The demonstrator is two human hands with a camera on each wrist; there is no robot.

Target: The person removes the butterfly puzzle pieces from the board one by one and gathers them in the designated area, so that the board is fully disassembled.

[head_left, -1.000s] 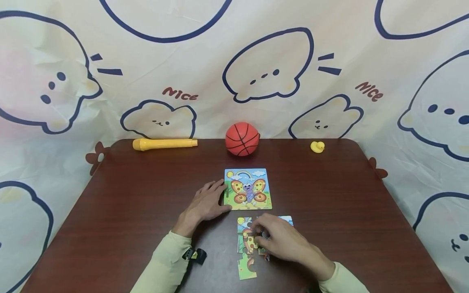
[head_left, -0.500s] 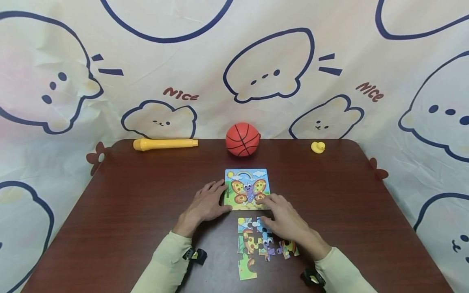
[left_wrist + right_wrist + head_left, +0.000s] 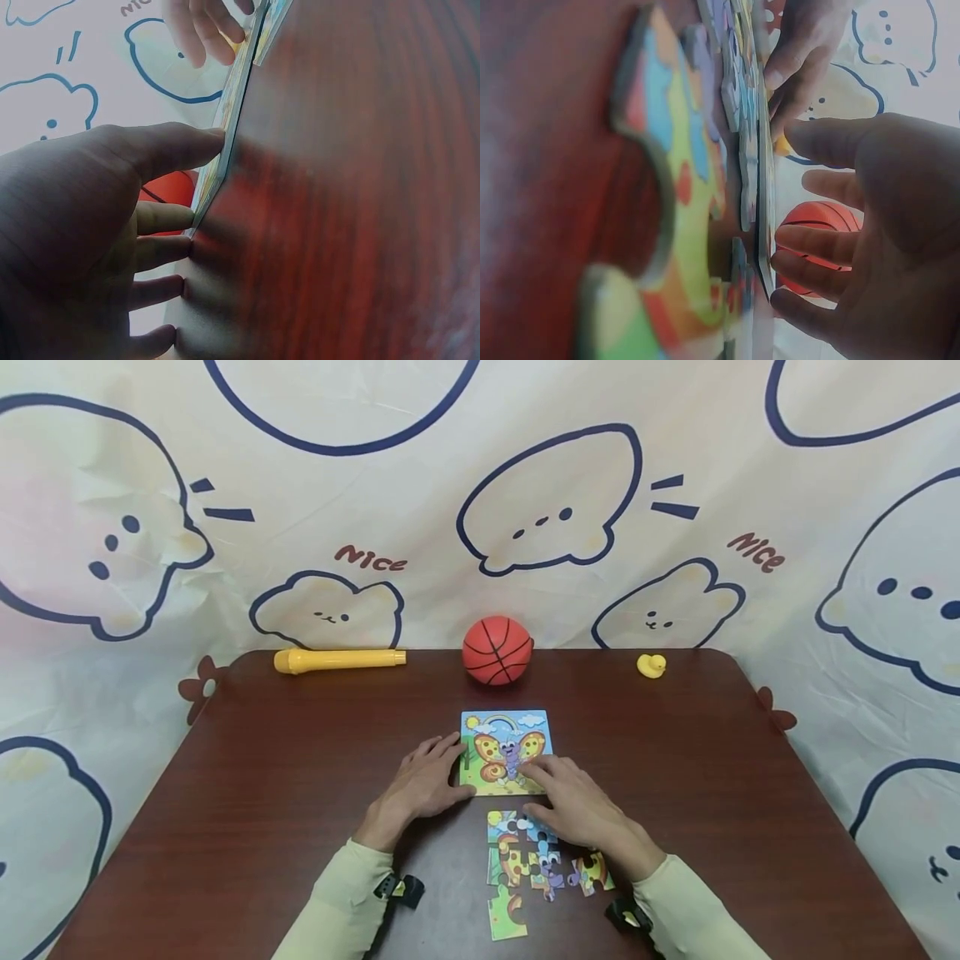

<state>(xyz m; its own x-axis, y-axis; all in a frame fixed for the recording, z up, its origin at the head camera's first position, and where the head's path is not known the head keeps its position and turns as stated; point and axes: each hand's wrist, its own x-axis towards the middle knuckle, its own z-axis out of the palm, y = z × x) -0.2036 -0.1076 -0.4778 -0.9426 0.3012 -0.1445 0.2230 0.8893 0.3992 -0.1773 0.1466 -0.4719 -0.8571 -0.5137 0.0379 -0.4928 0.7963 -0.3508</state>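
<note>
A square butterfly picture board (image 3: 495,752) lies flat on the table. My left hand (image 3: 422,781) rests at its left edge, thumb and fingertips touching the rim in the left wrist view. Over the board's lower right corner lies my right hand (image 3: 581,802), its fingers extended and loosely spread, holding nothing visible. Several jigsaw pieces lie nearer to me: a green corner piece (image 3: 507,916), a purple butterfly-body piece (image 3: 547,875) and a yellow spotted wing piece (image 3: 592,872) among them. That wing piece stands slightly apart. My right hand hides the area at the pieces' upper right.
Along the table's (image 3: 300,760) far edge lie a yellow toy microphone (image 3: 341,660), a red toy basketball (image 3: 497,650) and a yellow rubber duck (image 3: 651,666). A cartoon-printed cloth (image 3: 420,510) hangs behind the table.
My right hand has moved from over the jigsaw pieces up to the board's lower right corner, uncovering the body and wing pieces. My left hand stays at the board's left edge.
</note>
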